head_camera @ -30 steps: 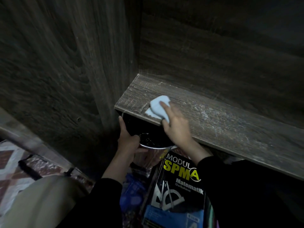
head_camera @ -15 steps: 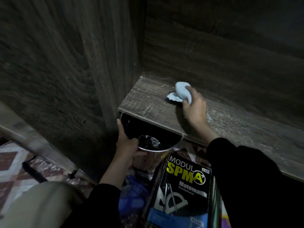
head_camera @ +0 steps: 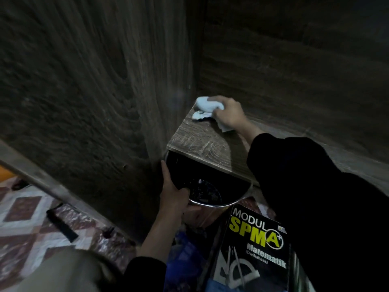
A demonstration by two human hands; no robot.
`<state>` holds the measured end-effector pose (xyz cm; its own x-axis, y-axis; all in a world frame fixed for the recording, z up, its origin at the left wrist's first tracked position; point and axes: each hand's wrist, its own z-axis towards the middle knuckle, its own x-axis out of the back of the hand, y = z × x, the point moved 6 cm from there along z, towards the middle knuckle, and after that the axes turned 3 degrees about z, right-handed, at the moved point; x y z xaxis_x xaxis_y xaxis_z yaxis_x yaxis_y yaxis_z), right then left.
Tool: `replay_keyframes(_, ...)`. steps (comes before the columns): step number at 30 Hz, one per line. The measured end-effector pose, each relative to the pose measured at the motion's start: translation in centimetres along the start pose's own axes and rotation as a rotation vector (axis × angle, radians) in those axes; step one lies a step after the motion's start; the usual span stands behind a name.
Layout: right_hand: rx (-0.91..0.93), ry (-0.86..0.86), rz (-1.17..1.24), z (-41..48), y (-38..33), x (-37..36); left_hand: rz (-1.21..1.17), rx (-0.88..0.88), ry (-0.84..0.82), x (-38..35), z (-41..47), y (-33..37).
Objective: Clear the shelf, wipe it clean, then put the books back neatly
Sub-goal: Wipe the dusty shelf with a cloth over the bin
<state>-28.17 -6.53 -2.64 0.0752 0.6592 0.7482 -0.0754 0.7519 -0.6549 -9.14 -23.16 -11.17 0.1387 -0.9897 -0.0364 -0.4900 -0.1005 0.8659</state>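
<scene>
Ur R hand (head_camera: 228,113) fingers are curled round the cloth (head_camera: 203,104) in the shelf (head_camera: 202,142) back-left corner; L hand (head_camera: 173,194) fingers grip the metal bin (head_camera: 212,186) rim.

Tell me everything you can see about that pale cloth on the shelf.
The cloth is pale bluish white, soft and crumpled, like a thin rag. It lies bunched in the back left corner of the wooden shelf, pressed by the right hand, which curls over it. One flap sticks out in front; another trails beneath the wrist.
</scene>
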Motion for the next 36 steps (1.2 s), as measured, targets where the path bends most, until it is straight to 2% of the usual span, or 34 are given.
replay_keyframes(2, 0.003, 0.100, 0.002, 0.4, 0.8, 1.0, -0.006, 0.005, -0.005, -0.1, 0.0, 0.0)
replay_keyframes(6, 0.065, 0.000, -0.070, 0.8, 0.9, -1.7, -0.016, 0.007, 0.001, -0.1, 0.3, -0.3)
replay_keyframes(10, 0.097, -0.055, -0.005, 1.3, -0.7, -4.1, 0.000, 0.000, 0.026, -0.1, 0.8, -0.8)
replay_keyframes(17, 0.044, -0.016, 0.264, -2.2, -1.4, -4.8, 0.003, 0.002, 0.075, -0.3, 1.3, -1.0)
replay_keyframes(25, 0.256, -0.288, 0.270, -9.0, -3.4, -4.8, 0.036, -0.032, 0.068, -0.5, 0.8, -0.5)
replay_keyframes(31, 0.172, -0.526, 0.452, -12.1, -2.6, -2.8, 0.032, -0.074, 0.056, -0.4, 0.4, 0.0)
replay_keyframes(33, 0.090, -0.430, 0.593, -11.1, -1.8, -1.3, 0.030, -0.039, 0.047, -0.5, 0.3, 0.1)
replay_keyframes(36, -0.148, -0.099, 0.983, -7.7, -0.4, 0.9, -0.012, 0.028, 0.030, -0.6, 0.5, -0.2)
